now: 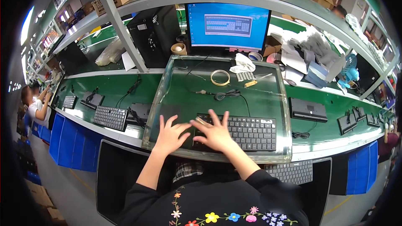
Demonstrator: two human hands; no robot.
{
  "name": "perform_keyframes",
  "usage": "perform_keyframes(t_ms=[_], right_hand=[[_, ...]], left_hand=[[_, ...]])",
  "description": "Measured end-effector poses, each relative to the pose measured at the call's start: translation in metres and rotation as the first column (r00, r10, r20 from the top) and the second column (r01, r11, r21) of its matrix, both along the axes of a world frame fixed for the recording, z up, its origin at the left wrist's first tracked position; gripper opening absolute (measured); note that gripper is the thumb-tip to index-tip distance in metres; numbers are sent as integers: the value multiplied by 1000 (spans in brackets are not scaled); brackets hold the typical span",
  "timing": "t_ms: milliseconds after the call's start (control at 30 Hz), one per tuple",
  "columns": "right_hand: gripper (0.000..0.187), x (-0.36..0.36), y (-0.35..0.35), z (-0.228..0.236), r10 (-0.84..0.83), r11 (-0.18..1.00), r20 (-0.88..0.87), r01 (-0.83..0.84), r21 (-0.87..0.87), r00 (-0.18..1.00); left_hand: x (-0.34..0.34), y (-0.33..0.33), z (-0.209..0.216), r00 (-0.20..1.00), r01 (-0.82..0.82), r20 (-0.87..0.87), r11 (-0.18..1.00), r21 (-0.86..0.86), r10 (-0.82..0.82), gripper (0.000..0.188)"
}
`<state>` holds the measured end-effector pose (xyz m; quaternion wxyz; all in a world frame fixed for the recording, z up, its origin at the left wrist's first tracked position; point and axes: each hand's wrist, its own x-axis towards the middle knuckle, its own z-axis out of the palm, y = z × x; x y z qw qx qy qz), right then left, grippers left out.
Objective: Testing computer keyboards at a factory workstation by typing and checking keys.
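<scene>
A black keyboard (251, 131) lies on a clear glass plate (167, 96) over the green bench. My left hand (169, 134) is spread flat just off the keyboard's left end, holding nothing. My right hand (214, 132) rests with fingers apart on the keyboard's left keys. The keyboard's black cable (226, 95) is coiled behind it. A monitor (228, 26) behind the plate shows a keyboard layout on a blue screen. A second keyboard (289, 171) sits below the bench edge near my lap.
A tape ring (220, 77) and a white cloth (243, 63) lie at the back of the plate. Other keyboards (110, 117) and a black device (308, 110) line the belt. A black computer tower (155, 33) stands left of the monitor. Another person (35, 104) works at far left.
</scene>
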<state>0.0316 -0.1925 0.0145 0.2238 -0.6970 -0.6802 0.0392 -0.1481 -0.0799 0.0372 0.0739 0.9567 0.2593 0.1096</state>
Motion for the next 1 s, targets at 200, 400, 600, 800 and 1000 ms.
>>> perform_keyframes(t_ms=[200, 400, 600, 800, 1000], right_hand=[[43, 114, -130, -21, -519, 850, 75, 523, -59, 851], [38, 101, -111, 2, -682, 730, 191, 671, 129, 706], [53, -13, -13, -4, 19, 1000, -13, -19, 9, 1000], [40, 108, -159, -28, -555, 831, 10, 554, -44, 832], [40, 94, -163, -9, -683, 729, 66, 673, 123, 728]], left_hand=[[127, -85, -19, 824, 566, 188, 795, -218, -535, 38], [82, -71, -31, 859, 510, 10, 855, -99, -512, 55], [-15, -8, -1, 993, 55, -102, 998, -14, -56, 66], [134, -96, -36, 737, 676, 39, 734, -67, -675, 70], [149, -123, -49, 641, 767, 84, 638, -69, -763, 62]])
